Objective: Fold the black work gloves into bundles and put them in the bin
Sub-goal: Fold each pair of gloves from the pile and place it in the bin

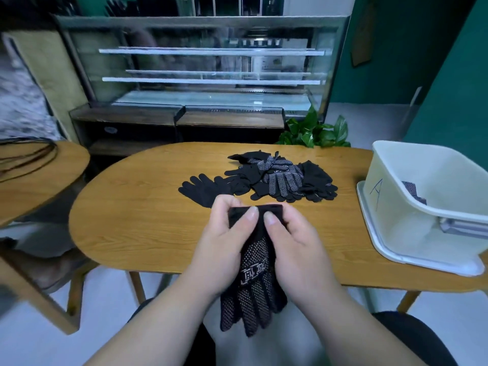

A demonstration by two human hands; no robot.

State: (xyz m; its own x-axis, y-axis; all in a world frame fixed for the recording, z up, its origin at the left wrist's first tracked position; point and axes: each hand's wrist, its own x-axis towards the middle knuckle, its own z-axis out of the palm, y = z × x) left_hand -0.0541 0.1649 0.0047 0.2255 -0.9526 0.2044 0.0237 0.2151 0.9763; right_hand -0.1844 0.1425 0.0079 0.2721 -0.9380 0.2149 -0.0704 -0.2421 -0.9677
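Black work gloves hung gripped at the cuff by the left hand and right hand. More gloves lay left of the bin.

A table is seen ahead of the left hand. A glass case is set far beyond it, a plant beyond the right hand, a second table far left.

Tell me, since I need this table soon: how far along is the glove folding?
Early on. Done: one dark dotted bundle, it seems, lies in the white plastic bin. In hand: the left hand and right hand grip the cuff of the dotted black gloves, unfolded. Remaining: the loose pile of black work gloves on the oval wooden table.
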